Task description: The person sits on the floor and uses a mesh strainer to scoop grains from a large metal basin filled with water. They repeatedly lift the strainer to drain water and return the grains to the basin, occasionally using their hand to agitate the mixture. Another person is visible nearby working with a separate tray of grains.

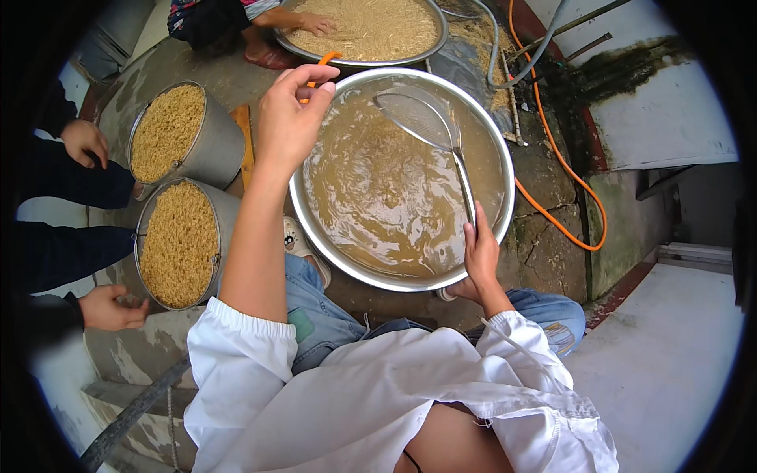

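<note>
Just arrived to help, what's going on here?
The person's right hand holds a strainer over a basin of brown water. The left hand is by its edge, at something orange; its grip is unclear. Two buckets of grain stand to the left. Beyond the basin, another person's hand touches grain in a pan.

2 metal bkts, gry hose

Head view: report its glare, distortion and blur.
In the head view, glare streaks the murky water in the metal basin; black borders curve around the fisheye picture; the lower-left dark sleeve looks blurred; the strainer looks fairly sharp.
</note>
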Tool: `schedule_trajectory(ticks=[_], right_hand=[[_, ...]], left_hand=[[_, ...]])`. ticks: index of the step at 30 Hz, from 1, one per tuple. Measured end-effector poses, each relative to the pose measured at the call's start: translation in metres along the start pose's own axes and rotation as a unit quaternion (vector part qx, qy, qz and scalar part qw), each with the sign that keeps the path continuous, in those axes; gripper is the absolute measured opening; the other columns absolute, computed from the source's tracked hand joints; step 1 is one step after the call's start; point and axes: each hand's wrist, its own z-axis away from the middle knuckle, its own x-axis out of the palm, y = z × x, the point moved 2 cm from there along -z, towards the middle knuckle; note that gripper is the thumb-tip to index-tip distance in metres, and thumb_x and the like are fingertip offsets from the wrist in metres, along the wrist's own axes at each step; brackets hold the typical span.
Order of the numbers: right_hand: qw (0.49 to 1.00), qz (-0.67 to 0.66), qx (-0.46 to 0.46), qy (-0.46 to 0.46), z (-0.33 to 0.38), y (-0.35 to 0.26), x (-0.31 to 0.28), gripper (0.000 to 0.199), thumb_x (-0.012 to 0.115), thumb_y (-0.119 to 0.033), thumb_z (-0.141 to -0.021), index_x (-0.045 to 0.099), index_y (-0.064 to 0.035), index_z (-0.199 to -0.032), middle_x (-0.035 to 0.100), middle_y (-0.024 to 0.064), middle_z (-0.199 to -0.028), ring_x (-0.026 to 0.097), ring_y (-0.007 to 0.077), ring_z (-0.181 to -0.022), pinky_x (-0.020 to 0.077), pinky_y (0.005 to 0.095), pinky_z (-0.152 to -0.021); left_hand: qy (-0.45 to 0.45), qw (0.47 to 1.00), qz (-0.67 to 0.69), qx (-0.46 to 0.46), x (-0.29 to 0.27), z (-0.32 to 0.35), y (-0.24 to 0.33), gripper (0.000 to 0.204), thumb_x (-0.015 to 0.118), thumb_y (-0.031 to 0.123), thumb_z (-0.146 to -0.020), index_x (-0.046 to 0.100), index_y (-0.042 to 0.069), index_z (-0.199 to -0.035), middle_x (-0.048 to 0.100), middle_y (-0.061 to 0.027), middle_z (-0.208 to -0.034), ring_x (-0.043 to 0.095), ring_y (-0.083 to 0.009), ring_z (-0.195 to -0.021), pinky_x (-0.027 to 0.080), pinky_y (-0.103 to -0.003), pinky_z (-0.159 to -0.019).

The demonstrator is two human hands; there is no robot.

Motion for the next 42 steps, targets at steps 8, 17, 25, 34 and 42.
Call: schedule_trajectory(ticks=[8,17,25,34,42], right_hand=[[0.529,-0.557,0.530,-0.360,0.071,0.034,0.047,0.035,0.033,-0.036,-0.099,0.046,-0.0135,-0.121,0.040,-0.0026,-0.063,0.033,0.0064,-0.045,0.0310,0.0200,-0.038],[0.904,-0.153,0.322,-0.238,0.012,0.071,0.077,0.035,0.047,-0.027,-0.094,0.047,-0.0104,-0.125,0.051,0.0086,-0.063,0.054,0.0225,-0.054,0.0445,0.0353,-0.048],[0.992,0.076,0.045,-0.091,0.024,-0.004,-0.009,0.043,0.053,-0.017,-0.089,0.047,-0.0185,-0.132,0.061,0.0173,-0.093,0.060,0.0347,-0.084,0.0473,0.0418,-0.070],[0.993,-0.067,0.080,-0.059,0.039,0.018,-0.009,0.042,0.049,-0.018,-0.092,0.043,-0.0130,-0.134,0.061,0.0226,-0.105,0.060,0.0385,-0.093,0.0471,0.0386,-0.077],[0.587,-0.578,0.507,-0.252,0.037,0.034,0.043,0.039,0.025,-0.039,-0.100,0.044,-0.0134,-0.122,0.040,-0.0003,-0.064,0.031,0.0076,-0.046,0.0307,0.0215,-0.039]], left_hand=[[-0.004,1.000,0.012,-0.007,0.006,-0.001,0.003,0.018,0.059,0.007,-0.085,0.064,0.003,-0.102,0.063,-0.0032,-0.095,0.059,-0.0091,-0.081,0.047,-0.023,-0.075],[-0.007,1.000,0.009,-0.009,0.009,-0.003,0.001,0.018,0.059,0.007,-0.085,0.064,0.003,-0.102,0.062,-0.0030,-0.097,0.059,-0.0094,-0.081,0.047,-0.023,-0.075],[0.008,0.999,0.037,-0.006,0.009,-0.002,0.001,0.019,0.061,0.009,-0.080,0.066,0.006,-0.098,0.061,-0.0040,-0.095,0.059,-0.0114,-0.074,0.046,-0.025,-0.068],[0.013,1.000,0.012,-0.008,0.007,-0.001,0.003,0.019,0.060,0.009,-0.081,0.066,0.006,-0.099,0.061,-0.0048,-0.094,0.059,-0.0120,-0.072,0.047,-0.026,-0.068],[0.003,1.000,0.015,-0.006,0.008,-0.002,0.002,0.020,0.060,0.009,-0.081,0.066,0.005,-0.099,0.061,-0.0046,-0.094,0.059,-0.0117,-0.073,0.047,-0.026,-0.067]])
